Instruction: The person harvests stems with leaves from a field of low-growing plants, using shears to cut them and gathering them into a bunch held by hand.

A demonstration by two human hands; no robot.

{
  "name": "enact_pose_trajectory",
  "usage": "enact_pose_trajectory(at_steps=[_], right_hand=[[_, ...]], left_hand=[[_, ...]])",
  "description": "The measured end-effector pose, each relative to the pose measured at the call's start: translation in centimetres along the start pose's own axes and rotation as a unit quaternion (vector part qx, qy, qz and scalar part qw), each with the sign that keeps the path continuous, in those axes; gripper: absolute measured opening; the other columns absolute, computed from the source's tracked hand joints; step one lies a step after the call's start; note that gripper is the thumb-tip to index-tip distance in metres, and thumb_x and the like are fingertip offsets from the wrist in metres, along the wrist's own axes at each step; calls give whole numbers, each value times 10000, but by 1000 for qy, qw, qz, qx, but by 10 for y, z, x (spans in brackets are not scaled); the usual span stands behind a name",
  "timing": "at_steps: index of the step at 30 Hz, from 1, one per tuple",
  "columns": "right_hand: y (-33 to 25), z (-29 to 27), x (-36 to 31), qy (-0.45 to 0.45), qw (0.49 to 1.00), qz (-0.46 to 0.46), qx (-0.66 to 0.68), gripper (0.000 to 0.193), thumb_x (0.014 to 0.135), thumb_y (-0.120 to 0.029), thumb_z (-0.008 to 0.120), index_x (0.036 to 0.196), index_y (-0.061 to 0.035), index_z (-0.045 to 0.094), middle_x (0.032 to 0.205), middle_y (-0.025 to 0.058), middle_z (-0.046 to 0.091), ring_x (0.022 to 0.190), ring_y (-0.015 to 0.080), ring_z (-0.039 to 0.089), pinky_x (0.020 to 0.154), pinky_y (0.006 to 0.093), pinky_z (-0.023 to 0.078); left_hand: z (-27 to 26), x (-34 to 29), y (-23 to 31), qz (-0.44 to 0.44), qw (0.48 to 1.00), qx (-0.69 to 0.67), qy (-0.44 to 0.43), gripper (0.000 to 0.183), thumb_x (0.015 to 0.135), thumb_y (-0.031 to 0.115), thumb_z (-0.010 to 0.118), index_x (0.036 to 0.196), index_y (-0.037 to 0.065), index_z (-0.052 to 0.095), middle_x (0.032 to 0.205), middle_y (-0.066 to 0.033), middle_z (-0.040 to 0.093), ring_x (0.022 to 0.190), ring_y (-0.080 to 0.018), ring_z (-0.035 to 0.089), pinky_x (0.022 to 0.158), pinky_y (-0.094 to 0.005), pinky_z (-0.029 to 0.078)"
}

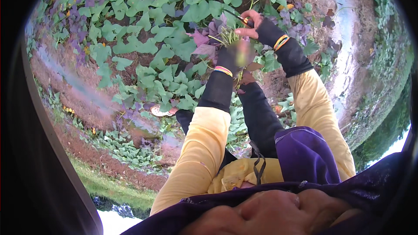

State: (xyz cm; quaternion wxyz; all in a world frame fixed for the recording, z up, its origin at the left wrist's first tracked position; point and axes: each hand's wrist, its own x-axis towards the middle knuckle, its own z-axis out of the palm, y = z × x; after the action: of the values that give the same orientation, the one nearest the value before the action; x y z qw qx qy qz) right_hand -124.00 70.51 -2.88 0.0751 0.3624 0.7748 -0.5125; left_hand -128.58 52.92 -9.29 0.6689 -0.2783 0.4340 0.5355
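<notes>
My left hand (244,51), partly smeared by a blurred patch, is closed round a bunch of stems (226,37). Pale stem ends stick up above the fist. Purple leaves (203,43) spread out to the left of the bunch. Just above and to the right, my right hand (252,22) grips a slim dark tool (235,16) with a black and orange handle. The tool's thin part points up and left, over the stems; its exact kind is hard to make out. Both hands are close together, above the leafy plants.
Dense green vines (148,30) with heart-shaped leaves cover the ground ahead and left. Purple-leaved plants (80,32) grow among them. Bare soil strips (318,0) run along the right. My light shoe (160,111) stands among the leaves, lower left.
</notes>
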Motion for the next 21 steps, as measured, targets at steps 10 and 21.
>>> enact_pose_trajectory(at_steps=[10, 21], right_hand=[[170, -71, 100, -193, 923, -9, -333, 326, 698, -196, 689, 1019, -145, 670, 956, 152, 668, 878, 318, 647, 758, 395, 501], [23, 9, -56, -67, 879, 358, 309, 533, 782, -482, 702, 1055, -37, 597, 882, 69, 664, 670, 117, 630, 501, 221, 420]], left_hand=[[-4, -23, 26, 48, 990, 127, 27, 277, 778, 55, 690, 1047, 21, 634, 896, -54, 661, 760, -151, 618, 686, -257, 498], [-28, -135, -15, 95, 917, 385, 40, 269, 840, 183, 666, 1076, 54, 646, 987, -80, 685, 915, -162, 648, 801, -302, 487]])
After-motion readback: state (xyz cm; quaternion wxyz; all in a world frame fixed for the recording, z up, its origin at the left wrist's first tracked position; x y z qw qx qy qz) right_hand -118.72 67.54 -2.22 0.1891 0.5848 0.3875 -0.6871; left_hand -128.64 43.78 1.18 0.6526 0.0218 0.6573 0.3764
